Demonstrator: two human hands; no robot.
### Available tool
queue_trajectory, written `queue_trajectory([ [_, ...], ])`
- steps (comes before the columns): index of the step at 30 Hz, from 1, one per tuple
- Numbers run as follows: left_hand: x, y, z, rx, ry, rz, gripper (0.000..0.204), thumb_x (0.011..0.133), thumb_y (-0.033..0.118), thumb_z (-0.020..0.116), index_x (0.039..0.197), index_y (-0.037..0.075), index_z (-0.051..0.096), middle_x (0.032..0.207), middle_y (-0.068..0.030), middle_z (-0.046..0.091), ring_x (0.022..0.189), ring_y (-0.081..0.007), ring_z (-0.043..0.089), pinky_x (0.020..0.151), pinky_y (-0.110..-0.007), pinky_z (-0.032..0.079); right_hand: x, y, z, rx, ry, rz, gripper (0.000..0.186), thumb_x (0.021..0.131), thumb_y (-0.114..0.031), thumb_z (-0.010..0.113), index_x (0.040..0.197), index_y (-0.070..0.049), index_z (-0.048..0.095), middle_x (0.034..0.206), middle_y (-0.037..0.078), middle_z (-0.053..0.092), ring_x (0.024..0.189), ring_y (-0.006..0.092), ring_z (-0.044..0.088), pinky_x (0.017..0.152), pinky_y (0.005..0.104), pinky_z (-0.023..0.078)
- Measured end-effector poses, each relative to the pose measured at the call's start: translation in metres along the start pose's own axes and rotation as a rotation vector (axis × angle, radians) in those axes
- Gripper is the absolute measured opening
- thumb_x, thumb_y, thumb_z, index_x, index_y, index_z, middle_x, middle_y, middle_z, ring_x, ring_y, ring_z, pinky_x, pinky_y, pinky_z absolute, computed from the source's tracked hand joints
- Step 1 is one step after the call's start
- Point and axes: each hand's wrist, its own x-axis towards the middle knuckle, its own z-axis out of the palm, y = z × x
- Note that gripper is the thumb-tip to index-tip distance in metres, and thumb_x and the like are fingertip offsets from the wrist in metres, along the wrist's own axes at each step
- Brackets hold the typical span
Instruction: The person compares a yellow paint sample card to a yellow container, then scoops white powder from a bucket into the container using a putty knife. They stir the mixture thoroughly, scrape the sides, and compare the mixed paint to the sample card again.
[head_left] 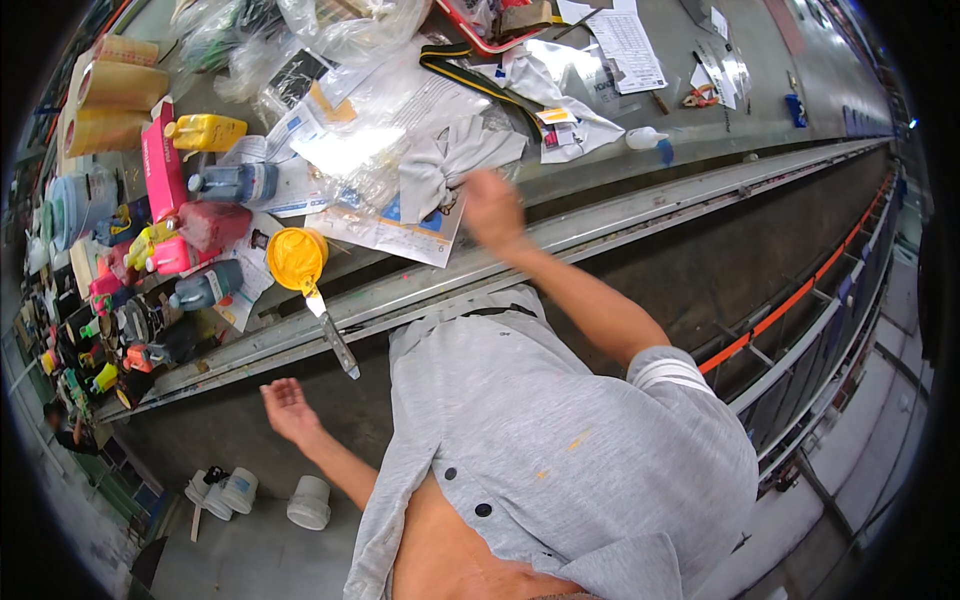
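My right hand (492,212) is at the near edge of the bench, its fingertips at the edge of a crumpled grey cloth (425,170). Motion blurs its fingers, so whether they grip the cloth is unclear. My left hand (288,408) hangs in front of the bench with its palm up, fingers loosely apart and nothing in it. Between the hands, on the bench edge, is a small tub of yellow-orange paste (296,257). A scraper (336,342) lies against this tub, its blade smeared yellow and its handle jutting past the edge toward me.
Ink bottles, including a yellow jug (208,132) and a blue one (235,182), crowd the left, beside tape rolls (120,85). Plastic film and papers cover the middle. Farther right lie a white squeeze bottle (645,138) and orange-handled pliers (700,97). White buckets (309,505) stand on the floor.
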Motion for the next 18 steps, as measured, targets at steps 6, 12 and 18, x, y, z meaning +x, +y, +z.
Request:
queue_trajectory([
  [6,-0.005,0.063,0.125,0.043,-0.253,0.208,0.022,0.095,0.02,0.063,0.103,0.0,0.063,0.099,-0.0083,0.066,0.097,-0.0208,0.061,0.093,-0.04,0.05,0.087,0.095,-0.103,0.868,0.366,1.0,0.041,0.091,-0.042,0.066,0.089,-0.001,0.062,0.064,0.005,0.058,0.048,0.0122,0.053,0.04,0.0268,0.038],
  [12,-0.065,0.02,0.26,0.225,-0.636,0.183,0.012,0.093,0.01,0.064,0.096,-0.001,0.065,0.093,-0.0105,0.067,0.088,-0.0196,0.065,0.085,-0.039,0.056,0.115,0.139,-0.052,0.138,0.365,0.622,0.016,0.084,-0.012,0.071,0.08,0.0,0.061,0.068,0.005,0.062,0.054,0.0136,0.057,0.05,0.0295,0.045],
  [18,-0.136,-0.061,0.269,0.366,-0.824,-0.439,0.05,0.094,0.028,0.066,0.131,-0.002,0.051,0.122,-0.014,0.061,0.112,-0.0254,0.061,0.088,-0.044,0.057,0.017,-0.018,-0.046,1.235,-0.349,0.583,0.01,0.084,-0.001,0.067,0.093,-0.001,0.062,0.086,0.005,0.068,0.073,0.0095,0.062,0.062,0.0252,0.049],
])
